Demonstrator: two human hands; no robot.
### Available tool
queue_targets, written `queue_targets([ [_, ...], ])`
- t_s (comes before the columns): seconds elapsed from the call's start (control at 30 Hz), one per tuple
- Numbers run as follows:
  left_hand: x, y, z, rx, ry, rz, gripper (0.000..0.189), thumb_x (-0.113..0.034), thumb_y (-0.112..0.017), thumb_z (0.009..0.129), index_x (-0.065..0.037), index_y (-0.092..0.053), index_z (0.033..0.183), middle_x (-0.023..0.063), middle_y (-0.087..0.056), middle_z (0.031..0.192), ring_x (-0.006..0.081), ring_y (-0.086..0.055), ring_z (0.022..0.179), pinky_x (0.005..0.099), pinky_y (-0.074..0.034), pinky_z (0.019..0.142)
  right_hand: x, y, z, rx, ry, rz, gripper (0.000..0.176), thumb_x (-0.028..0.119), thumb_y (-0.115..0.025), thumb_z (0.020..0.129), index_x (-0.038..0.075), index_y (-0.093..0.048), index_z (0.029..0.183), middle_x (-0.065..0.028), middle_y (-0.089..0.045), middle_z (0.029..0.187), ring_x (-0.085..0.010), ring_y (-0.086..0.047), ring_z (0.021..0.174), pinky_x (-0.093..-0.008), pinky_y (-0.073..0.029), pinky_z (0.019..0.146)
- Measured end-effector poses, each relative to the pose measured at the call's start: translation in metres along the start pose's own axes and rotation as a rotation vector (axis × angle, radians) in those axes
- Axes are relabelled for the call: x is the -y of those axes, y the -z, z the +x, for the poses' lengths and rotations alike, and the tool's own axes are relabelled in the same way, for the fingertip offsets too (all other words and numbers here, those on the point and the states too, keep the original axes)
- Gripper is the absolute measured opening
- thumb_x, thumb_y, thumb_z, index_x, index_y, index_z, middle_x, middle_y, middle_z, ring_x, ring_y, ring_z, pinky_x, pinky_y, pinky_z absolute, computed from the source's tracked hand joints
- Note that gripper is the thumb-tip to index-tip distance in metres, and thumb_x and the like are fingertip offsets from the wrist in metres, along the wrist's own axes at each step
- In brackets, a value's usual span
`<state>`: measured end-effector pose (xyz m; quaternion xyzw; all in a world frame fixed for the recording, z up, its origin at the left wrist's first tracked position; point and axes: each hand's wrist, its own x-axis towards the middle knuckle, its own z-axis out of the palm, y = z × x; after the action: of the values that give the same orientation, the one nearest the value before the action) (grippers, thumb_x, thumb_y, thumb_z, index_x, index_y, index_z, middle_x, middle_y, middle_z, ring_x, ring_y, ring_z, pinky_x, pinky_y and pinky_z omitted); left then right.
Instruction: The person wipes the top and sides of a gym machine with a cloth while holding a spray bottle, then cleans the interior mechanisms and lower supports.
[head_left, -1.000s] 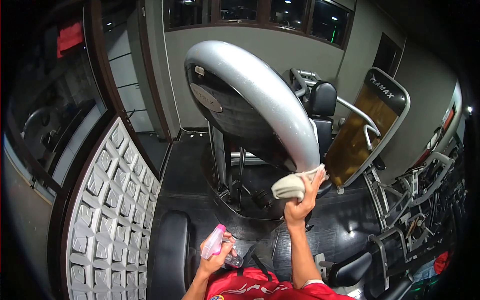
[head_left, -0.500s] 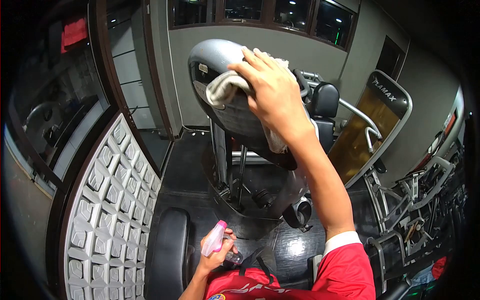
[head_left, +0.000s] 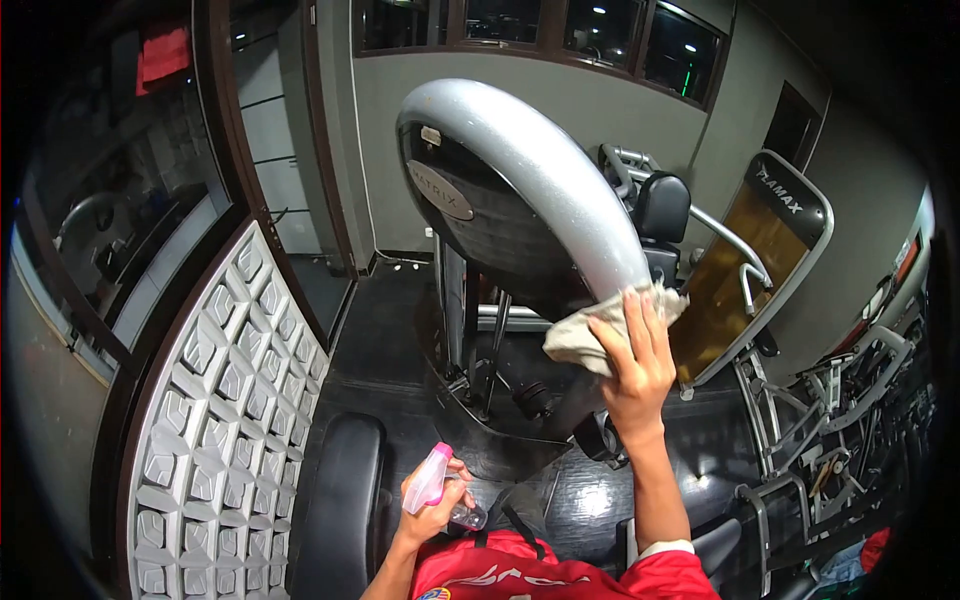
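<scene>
A light grey cloth (head_left: 585, 335) lies under my right hand (head_left: 640, 365), which presses it against the lower part of the curved silver frame (head_left: 540, 150) of a gym machine. The fingers lie over the cloth, and its frayed edge sticks out to the right. On the machine's dark side panel is an oval MATRIX badge (head_left: 440, 190). Low in front of my body, my left hand (head_left: 435, 510) is wrapped round a spray bottle (head_left: 468, 516) with a pink and white spray head (head_left: 432, 478). The hand hides part of the bottle.
A black padded bench (head_left: 345, 500) stands beside my left hand. White patterned panelling (head_left: 225, 430) runs along the left. To the right are a machine marked FLAMAX (head_left: 785, 190), a black seat pad (head_left: 662, 207) and metal racks (head_left: 830, 400). Dark flooring (head_left: 600, 500) lies below.
My right hand has slid with the cloth from the upper part of the silver frame down and right to its lower part. The left hand still holds the spray bottle in the same place.
</scene>
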<state>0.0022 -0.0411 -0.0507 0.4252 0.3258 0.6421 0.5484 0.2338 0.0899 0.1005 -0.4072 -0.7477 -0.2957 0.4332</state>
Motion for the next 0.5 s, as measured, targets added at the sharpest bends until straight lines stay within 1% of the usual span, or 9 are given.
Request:
queue_targets([
  [0.1, -0.004, -0.002, 0.003, 0.001, -0.012, -0.037, 0.025, 0.004, -0.057, 0.085, 0.006, -0.051, 0.108, 0.0149, -0.060, 0.090, 0.0185, -0.064, 0.066, 0.0296, -0.054, 0.061, -0.011, -0.001, -0.027, -0.037, -0.081, 0.046, 0.046, -0.004, -0.057, 0.060, 0.012, -0.067, 0.103, -0.0213, -0.055, 0.123, -0.0364, -0.055, 0.111, -0.0467, -0.043, 0.095],
  [0.13, -0.005, -0.002, 0.003, 0.000, -0.013, -0.060, 0.025, 0.004, -0.057, 0.085, 0.006, -0.051, 0.108, 0.0151, -0.059, 0.090, 0.0185, -0.064, 0.066, 0.0296, -0.054, 0.061, -0.011, 0.000, -0.031, -0.040, -0.080, 0.041, 0.046, -0.004, -0.057, 0.060, 0.012, -0.067, 0.103, -0.0213, -0.055, 0.123, -0.0364, -0.055, 0.111, -0.0467, -0.043, 0.095],
  [0.2, -0.005, -0.003, 0.004, 0.047, -0.018, -0.021, 0.026, 0.001, -0.056, 0.086, 0.004, -0.048, 0.111, 0.0154, -0.057, 0.092, 0.0210, -0.064, 0.066, 0.0321, -0.054, 0.061, -0.011, 0.000, -0.033, -0.126, -0.257, 0.230, 0.044, -0.004, -0.055, 0.063, 0.008, -0.064, 0.104, -0.0246, -0.054, 0.123, -0.0375, -0.056, 0.110, -0.0453, -0.044, 0.094],
  [0.27, -0.006, -0.003, 0.006, 0.092, -0.023, 0.018, 0.027, -0.001, -0.054, 0.088, 0.002, -0.046, 0.114, 0.0156, -0.055, 0.094, 0.0235, -0.063, 0.065, 0.0346, -0.054, 0.062, -0.009, 0.000, -0.022, -0.308, -0.267, 0.336, 0.034, 0.002, -0.057, 0.074, 0.008, -0.061, 0.106, -0.0266, -0.053, 0.122, -0.0398, -0.057, 0.107, -0.0425, -0.045, 0.093],
  [0.33, -0.007, -0.004, 0.008, 0.140, -0.047, 0.068, 0.028, -0.002, -0.054, 0.089, 0.002, -0.045, 0.115, 0.0155, -0.055, 0.093, 0.0238, -0.063, 0.066, 0.0343, -0.054, 0.061, -0.004, -0.007, -0.014, -0.415, -0.134, 0.305, 0.033, 0.011, -0.064, 0.074, 0.013, -0.063, 0.108, -0.0239, -0.052, 0.125, -0.0384, -0.056, 0.110, -0.0433, -0.045, 0.094],
  [0.4, -0.009, -0.005, 0.007, 0.124, -0.047, 0.066, 0.028, -0.003, -0.054, 0.089, 0.002, -0.044, 0.115, 0.0154, -0.055, 0.093, 0.0240, -0.063, 0.066, 0.0342, -0.054, 0.061, 0.004, -0.015, 0.007, -0.280, 0.157, 0.043, 0.038, 0.014, -0.066, 0.074, 0.020, -0.063, 0.111, -0.0186, -0.050, 0.129, -0.0356, -0.052, 0.117, -0.0440, -0.043, 0.097],
  [0.43, -0.009, -0.005, 0.007, 0.115, -0.045, 0.070, 0.028, -0.004, -0.054, 0.089, 0.002, -0.044, 0.115, 0.0153, -0.055, 0.093, 0.0241, -0.063, 0.066, 0.0342, -0.054, 0.060, 0.015, -0.018, 0.022, -0.088, 0.194, -0.049, 0.037, 0.015, -0.061, 0.077, 0.023, -0.063, 0.114, -0.0108, -0.049, 0.133, -0.0312, -0.046, 0.123, -0.0442, -0.035, 0.104],
  [0.47, -0.008, -0.005, 0.007, 0.115, -0.047, 0.070, 0.028, -0.004, -0.054, 0.089, 0.002, -0.044, 0.115, 0.0153, -0.055, 0.093, 0.0241, -0.063, 0.066, 0.0342, -0.054, 0.060, 0.024, -0.024, 0.030, 0.114, 0.219, -0.281, 0.035, 0.018, -0.055, 0.081, 0.023, -0.063, 0.114, -0.0056, -0.048, 0.135, -0.0274, -0.041, 0.128, -0.0434, -0.027, 0.109],
  [0.5, -0.006, -0.004, 0.005, 0.061, -0.034, 0.009, 0.026, 0.000, -0.055, 0.087, 0.004, -0.047, 0.112, 0.0148, -0.057, 0.091, 0.0216, -0.064, 0.065, 0.0318, -0.054, 0.060, 0.025, -0.038, 0.034, 0.077, 0.266, -0.310, 0.035, 0.020, -0.053, 0.081, 0.022, -0.062, 0.114, -0.0049, -0.048, 0.136, -0.0261, -0.040, 0.129, -0.0427, -0.027, 0.109],
])
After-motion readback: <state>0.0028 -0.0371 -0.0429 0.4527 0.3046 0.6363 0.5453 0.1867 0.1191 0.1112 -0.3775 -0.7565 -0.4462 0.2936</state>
